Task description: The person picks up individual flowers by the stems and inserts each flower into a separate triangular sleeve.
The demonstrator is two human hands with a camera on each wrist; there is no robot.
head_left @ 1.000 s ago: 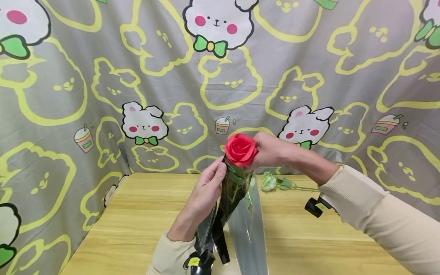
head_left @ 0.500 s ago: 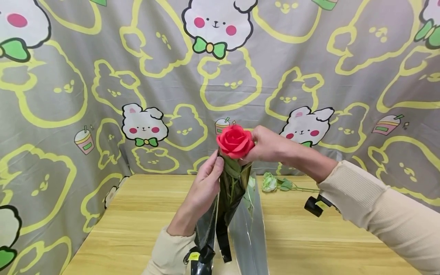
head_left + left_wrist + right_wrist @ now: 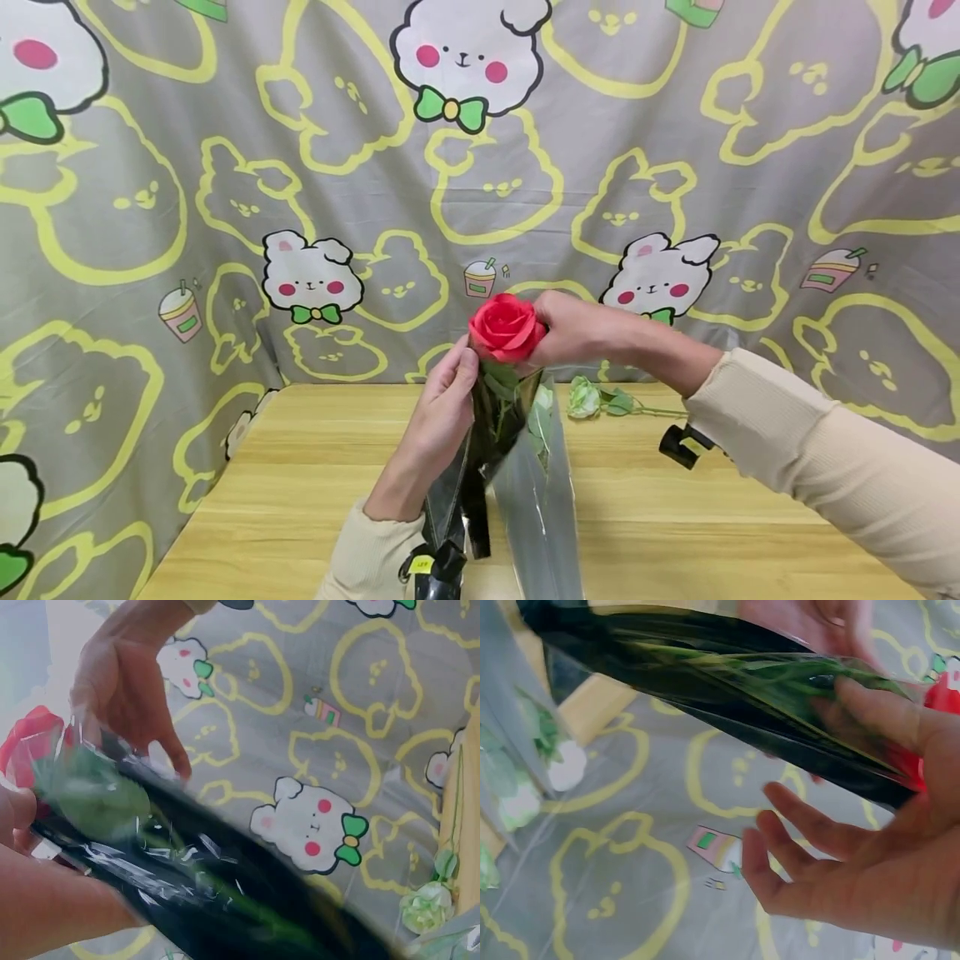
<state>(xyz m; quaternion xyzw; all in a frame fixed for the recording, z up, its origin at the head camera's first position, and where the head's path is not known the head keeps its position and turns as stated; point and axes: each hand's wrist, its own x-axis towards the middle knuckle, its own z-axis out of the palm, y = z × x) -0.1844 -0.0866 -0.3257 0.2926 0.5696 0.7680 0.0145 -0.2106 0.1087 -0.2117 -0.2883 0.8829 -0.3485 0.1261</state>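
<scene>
1. The red rose (image 3: pixel 506 327) stands between the two hands, its bloom above the mouth of a black-and-clear flower sleeve (image 3: pixel 493 450) that holds the stem and leaves.
2. The left hand (image 3: pixel 438 408) pinches the sleeve's edge between thumb and fingers, just below the bloom on its left.
3. The right hand (image 3: pixel 577 327) is right beside the bloom on the other side, thumb and forefinger closed on the sleeve near its mouth.
4. The head view hides most of the right hand's fingers; the right wrist view shows the thumb laid along the sleeve and the remaining fingers spread clear of it.
5. The left wrist view shows clear film over the rose's leaves and the bloom's lower petals, which the head view barely reveals.
6. Only the head view gives the whole layout: a grey translucent sleeve (image 3: pixel 540 517) lies on the wooden table (image 3: pixel 675 517), with a loose pale green rose (image 3: pixel 583 397) near its far end.
</scene>
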